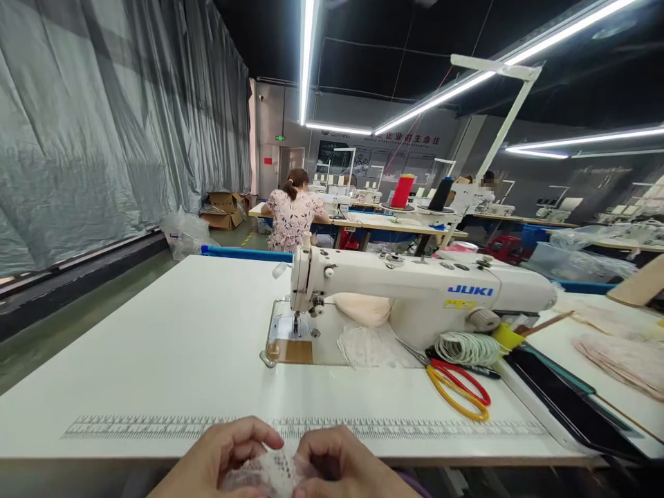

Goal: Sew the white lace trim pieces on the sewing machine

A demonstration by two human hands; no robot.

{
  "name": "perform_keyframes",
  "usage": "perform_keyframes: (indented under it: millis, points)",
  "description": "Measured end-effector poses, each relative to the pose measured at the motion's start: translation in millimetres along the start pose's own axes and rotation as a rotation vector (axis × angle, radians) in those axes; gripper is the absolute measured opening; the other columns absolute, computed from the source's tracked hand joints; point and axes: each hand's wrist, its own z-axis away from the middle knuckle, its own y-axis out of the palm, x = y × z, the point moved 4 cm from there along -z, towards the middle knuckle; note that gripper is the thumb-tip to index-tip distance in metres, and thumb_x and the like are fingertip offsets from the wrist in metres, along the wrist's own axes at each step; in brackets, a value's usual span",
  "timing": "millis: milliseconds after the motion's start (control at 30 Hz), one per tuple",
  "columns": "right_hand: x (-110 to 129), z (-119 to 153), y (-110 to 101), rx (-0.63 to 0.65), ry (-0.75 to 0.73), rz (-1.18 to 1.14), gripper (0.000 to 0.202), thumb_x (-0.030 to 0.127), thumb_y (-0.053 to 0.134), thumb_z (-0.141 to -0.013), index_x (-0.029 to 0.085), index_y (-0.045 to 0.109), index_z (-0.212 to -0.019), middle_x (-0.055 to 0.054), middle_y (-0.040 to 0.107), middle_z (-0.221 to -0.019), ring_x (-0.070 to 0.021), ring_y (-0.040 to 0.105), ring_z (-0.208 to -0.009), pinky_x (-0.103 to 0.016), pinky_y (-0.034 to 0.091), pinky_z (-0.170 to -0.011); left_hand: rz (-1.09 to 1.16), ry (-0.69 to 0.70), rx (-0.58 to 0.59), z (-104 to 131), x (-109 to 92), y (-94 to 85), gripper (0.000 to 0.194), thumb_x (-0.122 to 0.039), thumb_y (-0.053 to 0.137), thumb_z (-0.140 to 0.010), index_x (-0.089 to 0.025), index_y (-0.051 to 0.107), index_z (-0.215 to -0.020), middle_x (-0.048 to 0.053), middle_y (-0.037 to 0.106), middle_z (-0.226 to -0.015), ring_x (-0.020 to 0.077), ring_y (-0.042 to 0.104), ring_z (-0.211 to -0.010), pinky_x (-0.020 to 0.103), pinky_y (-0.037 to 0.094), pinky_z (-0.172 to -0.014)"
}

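Observation:
At the bottom of the head view, a piece of white lace fabric (277,472) is gathered between my two hands, just in front of the table edge. My left hand (228,456) is closed on its left side, fingers curled. On the other side my right hand (342,460) pinches the lace. Its lower part is cut off by the frame. Beyond the hands stands a white sewing machine (373,280), its needle area at the left end. More white lace (368,347) lies on the machine bed, by a peach-coloured piece (363,308) behind it.
Scissors (459,391) with red and yellow handles lie right of the machine bed, near a coil of pale cord (467,348). A printed ruler (155,427) runs along the front of the white table (155,339). Stacked fabric pieces (622,360) lie at right. A person (295,214) sits ahead.

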Motion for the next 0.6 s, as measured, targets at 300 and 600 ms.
perform_keyframes:
  millis: [300,600]
  points:
    - [-12,29,9,-0.032,0.013,0.048,0.03,0.041,0.076,-0.068,0.015,0.062,-0.075,0.004,0.049,-0.067,-0.0101,0.042,-0.068,-0.02,0.032,-0.06,-0.135,-0.124,0.092,6,28,22.2,0.064,-0.072,0.063,-0.062,-0.01,0.063,-0.077,-0.002,0.046,-0.062,0.0105,0.035,-0.058,0.022,0.022,-0.054]
    - [-34,37,23,0.081,0.069,-0.141,0.031,0.04,0.079,-0.064,0.011,0.069,-0.071,0.001,0.058,-0.067,-0.0102,0.049,-0.064,-0.022,0.038,-0.063,0.078,-0.139,0.134,19,61,25.9,0.054,-0.063,0.068,-0.067,-0.009,0.066,-0.073,0.0,0.053,-0.059,0.01,0.041,-0.057,0.021,0.027,-0.055]
